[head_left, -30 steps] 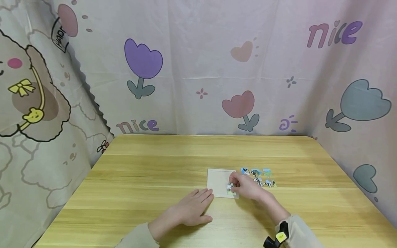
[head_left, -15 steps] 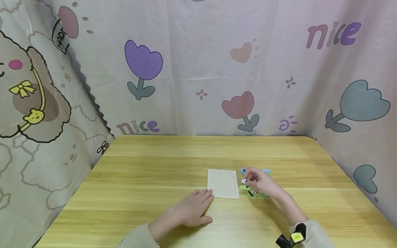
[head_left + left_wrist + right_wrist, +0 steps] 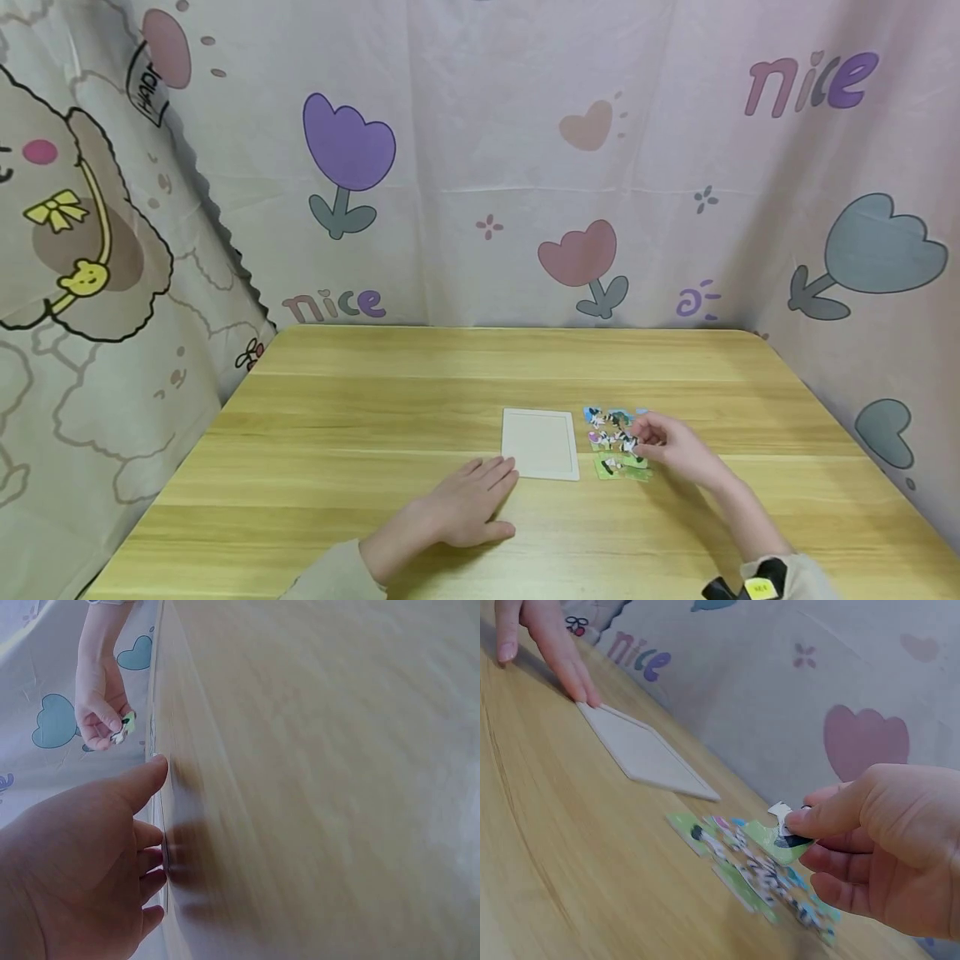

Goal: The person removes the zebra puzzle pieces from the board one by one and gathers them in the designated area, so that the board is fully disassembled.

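The puzzle tray (image 3: 540, 443) is lying bare on the table (image 3: 375, 400), with no piece showing inside its frame, so, judging from that, the filling is hardly begun and nearly all of it is left. The loose puzzle pieces (image 3: 617, 442) are lying in a cluster just beside the tray, at its 3 o'clock, some touching one another.

The right hand (image 3: 671, 450) is hovering at the 3 o'clock edge of that cluster, wrist angled in from 5 o'clock. Its grip is pinching one puzzle piece (image 3: 784, 838), a greenish one with a dark patch, between thumb and forefinger, and is holding it raised just above the others; the remaining fingers are curling loosely beneath.

The left hand (image 3: 465, 508) is resting palm down on the table at about 7 o'clock from the tray. Its grip is spread and holding nothing; the fingers are lying straight, with the fingertips (image 3: 581, 688) reaching the tray's near corner. Whether they are actually pressing on the frame I cannot tell.
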`<state>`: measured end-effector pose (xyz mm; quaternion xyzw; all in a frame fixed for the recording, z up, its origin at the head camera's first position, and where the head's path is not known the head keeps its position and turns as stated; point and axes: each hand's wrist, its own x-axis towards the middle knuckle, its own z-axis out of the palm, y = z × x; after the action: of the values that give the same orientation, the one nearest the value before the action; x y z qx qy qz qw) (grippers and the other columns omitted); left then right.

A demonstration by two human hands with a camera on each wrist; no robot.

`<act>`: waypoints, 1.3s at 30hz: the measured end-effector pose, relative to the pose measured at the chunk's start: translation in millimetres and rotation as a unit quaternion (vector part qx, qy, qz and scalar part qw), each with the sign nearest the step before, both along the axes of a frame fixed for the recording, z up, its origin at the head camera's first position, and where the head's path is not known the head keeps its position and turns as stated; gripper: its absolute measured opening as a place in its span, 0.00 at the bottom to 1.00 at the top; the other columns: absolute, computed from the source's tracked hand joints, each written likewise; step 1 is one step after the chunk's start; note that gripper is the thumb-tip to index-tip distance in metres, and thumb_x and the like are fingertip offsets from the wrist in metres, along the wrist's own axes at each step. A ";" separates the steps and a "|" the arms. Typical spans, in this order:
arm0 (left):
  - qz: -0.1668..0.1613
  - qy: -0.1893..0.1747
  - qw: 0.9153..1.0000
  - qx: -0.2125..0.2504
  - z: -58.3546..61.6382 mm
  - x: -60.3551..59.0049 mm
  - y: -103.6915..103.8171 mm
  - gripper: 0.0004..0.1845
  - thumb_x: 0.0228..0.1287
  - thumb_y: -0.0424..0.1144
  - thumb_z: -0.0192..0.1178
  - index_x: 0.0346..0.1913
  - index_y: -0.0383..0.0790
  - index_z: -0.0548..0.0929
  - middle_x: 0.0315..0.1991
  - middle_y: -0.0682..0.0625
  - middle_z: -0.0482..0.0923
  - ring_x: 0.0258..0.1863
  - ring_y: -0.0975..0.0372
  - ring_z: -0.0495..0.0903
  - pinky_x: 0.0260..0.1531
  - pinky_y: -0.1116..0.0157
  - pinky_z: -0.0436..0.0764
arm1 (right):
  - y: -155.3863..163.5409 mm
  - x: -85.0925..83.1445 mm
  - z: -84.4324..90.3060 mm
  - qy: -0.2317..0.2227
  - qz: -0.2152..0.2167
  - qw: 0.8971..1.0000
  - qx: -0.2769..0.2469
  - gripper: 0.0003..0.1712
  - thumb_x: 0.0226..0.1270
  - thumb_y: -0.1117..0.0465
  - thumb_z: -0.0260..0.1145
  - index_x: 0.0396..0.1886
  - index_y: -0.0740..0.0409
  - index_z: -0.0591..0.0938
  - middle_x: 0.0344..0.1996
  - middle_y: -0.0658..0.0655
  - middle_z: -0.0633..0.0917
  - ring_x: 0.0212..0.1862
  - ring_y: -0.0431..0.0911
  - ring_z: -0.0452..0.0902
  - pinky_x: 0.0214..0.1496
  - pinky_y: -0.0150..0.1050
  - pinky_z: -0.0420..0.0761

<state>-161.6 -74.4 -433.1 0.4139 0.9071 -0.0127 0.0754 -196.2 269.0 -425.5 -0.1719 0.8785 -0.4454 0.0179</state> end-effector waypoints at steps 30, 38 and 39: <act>0.006 -0.014 1.000 -0.002 3.1 3.9 -0.4 0.38 0.66 0.61 0.43 0.71 0.39 0.57 0.72 0.46 0.49 0.70 0.57 0.49 0.68 0.58 0.51 | 36.0 13.4 -17.5 -0.054 -0.066 0.993 0.087 0.09 0.52 0.68 0.68 0.34 0.64 0.79 0.27 0.53 0.76 0.31 0.43 0.70 0.31 0.31 0.74; 0.005 -0.011 1.000 -0.004 2.5 3.8 -0.9 0.38 0.66 0.62 0.43 0.71 0.39 0.57 0.72 0.46 0.49 0.70 0.57 0.48 0.68 0.58 0.51 | 36.0 13.4 -16.7 -0.053 -0.082 0.991 0.093 0.08 0.54 0.67 0.67 0.34 0.64 0.78 0.27 0.53 0.76 0.31 0.43 0.70 0.31 0.31 0.74; 0.004 -0.009 1.000 -0.004 2.2 3.8 -0.9 0.38 0.66 0.62 0.43 0.71 0.39 0.56 0.72 0.46 0.49 0.70 0.57 0.48 0.68 0.58 0.52 | 36.0 13.8 -15.9 -0.055 -0.083 0.991 0.091 0.09 0.54 0.67 0.67 0.34 0.64 0.78 0.27 0.53 0.76 0.32 0.43 0.70 0.31 0.31 0.74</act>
<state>-157.8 -75.3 -430.9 0.4103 0.9079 -0.0120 0.0853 -182.4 305.0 -441.5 -0.0713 0.9244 -0.3721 0.0443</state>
